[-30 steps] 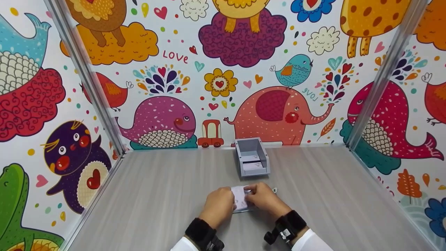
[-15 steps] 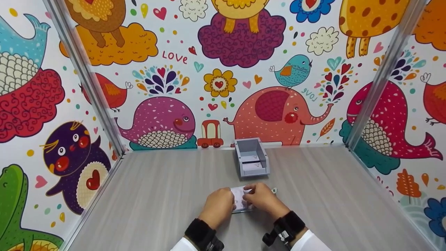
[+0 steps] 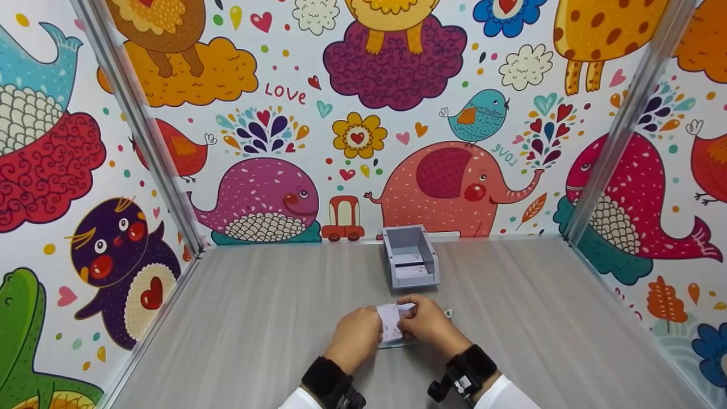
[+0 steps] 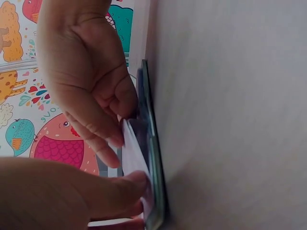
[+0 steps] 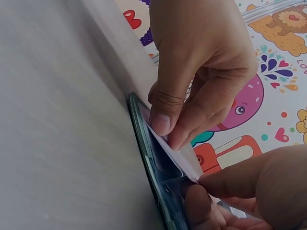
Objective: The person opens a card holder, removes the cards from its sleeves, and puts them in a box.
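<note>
A small white card (image 3: 389,322) with a pale print lies over a teal-edged card holder (image 3: 395,344), low on the table in the head view. My left hand (image 3: 356,332) pinches the card's left side; in the right wrist view its thumb (image 5: 161,123) and forefinger grip the white edge. From the other side my right hand (image 3: 430,321) pinches the card's right end between thumb and fingers. A clear plastic pocket (image 5: 163,155) shows beneath the card in the right wrist view. How far the card sits inside the pocket cannot be told. Fingers hide much of both things.
A grey open-front bin (image 3: 413,278) stands behind the hands, with white printed cards (image 3: 412,268) inside. A small pale tab (image 3: 448,313) pokes out beyond the right hand. Picture-covered walls with metal posts (image 3: 164,176) close in the grey wood-look table (image 3: 272,295).
The right fingers shift slightly at the card's right end, which now appears more raised and bent. My left hand stays nearly still, and the bin has not moved.
</note>
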`<state>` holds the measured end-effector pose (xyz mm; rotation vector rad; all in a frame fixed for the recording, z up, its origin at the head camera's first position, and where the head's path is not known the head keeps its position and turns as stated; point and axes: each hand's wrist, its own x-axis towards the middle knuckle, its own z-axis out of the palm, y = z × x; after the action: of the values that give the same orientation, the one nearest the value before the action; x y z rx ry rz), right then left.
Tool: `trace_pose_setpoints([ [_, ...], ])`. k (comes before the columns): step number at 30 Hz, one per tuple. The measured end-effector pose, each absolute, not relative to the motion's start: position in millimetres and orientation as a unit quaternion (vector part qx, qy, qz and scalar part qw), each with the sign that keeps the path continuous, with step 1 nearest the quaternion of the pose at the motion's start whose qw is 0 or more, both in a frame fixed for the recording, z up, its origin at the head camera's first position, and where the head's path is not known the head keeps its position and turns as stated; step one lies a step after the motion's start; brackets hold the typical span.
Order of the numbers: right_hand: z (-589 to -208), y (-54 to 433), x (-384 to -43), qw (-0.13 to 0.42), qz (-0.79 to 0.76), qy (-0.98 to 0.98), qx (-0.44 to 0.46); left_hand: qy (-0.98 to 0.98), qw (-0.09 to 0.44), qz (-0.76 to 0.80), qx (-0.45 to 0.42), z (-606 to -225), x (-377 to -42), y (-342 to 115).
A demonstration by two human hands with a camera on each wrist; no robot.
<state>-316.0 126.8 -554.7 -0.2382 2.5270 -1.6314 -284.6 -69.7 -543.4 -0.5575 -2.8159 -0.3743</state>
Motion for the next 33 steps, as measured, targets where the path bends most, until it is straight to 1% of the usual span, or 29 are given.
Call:
trace_pose_setpoints([
  [4, -554.9, 128.0, -317.2, 0.062, -0.544, 0.833, -0.078, -0.964, 0.134, -0.132, -0.191, -543.2, -283.3, -70.1],
  [11, -551.4, 128.9, -319.7, 0.052, -0.555, 0.83, -0.038, -0.963, 0.142, -0.122, -0.195, -544.9, -282.7, -71.2],
  [16, -550.0, 125.0, -316.8, 0.076, -0.549, 0.832, -0.035, -0.963, 0.143, -0.117, -0.195, -545.0, -282.4, -71.0],
  [19, -549.8, 123.2, -315.2, 0.08, -0.54, 0.837, -0.038, -0.964, 0.141, -0.116, -0.194, -545.0, -282.1, -70.9],
  [24, -549.0, 124.6, -316.3, 0.056, -0.531, 0.845, -0.022, -0.961, 0.15, -0.118, -0.202, -548.3, -282.7, -71.8],
  [25, -549.0, 125.3, -317.1, 0.05, -0.527, 0.848, -0.019, -0.958, 0.159, -0.116, -0.208, -555.2, -286.1, -72.5],
  [28, -548.4, 128.4, -319.8, 0.027, -0.509, 0.86, -0.012, -0.957, 0.161, -0.113, -0.214, -556.9, -287.1, -72.7],
  [33, -544.6, 137.2, -325.2, -0.009, -0.477, 0.879, -0.018, -0.963, 0.136, -0.1, -0.208, -547.1, -283.4, -70.7],
])
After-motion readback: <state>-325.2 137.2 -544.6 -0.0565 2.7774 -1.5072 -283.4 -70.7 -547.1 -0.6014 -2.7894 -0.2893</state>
